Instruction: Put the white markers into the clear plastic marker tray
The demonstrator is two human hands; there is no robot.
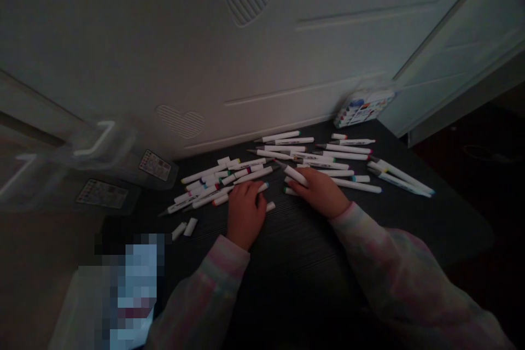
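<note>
Many white markers lie spread over a dark table (287, 262), some with dark pointed tips bare. My right hand (322, 192) is closed on a white marker (296, 176), whose dark tip points up and left. Beneath that hand, parts of other markers are hidden. Left of it, my left hand (246, 210) rests low over the pile with curled fingers. A white marker piece with a blue-green end (263, 187) sticks out between its index finger and thumb. Close to the thumb lies a small white cap (270, 206).
Two loose caps (190, 227) lie at the front left. Clear plastic cases with printed labels (155, 165) stand at the left. A colourful printed box (365, 106) leans at the back right. A pale panel (262, 76) rises behind the table. A blurred bright patch (141, 268) is at lower left.
</note>
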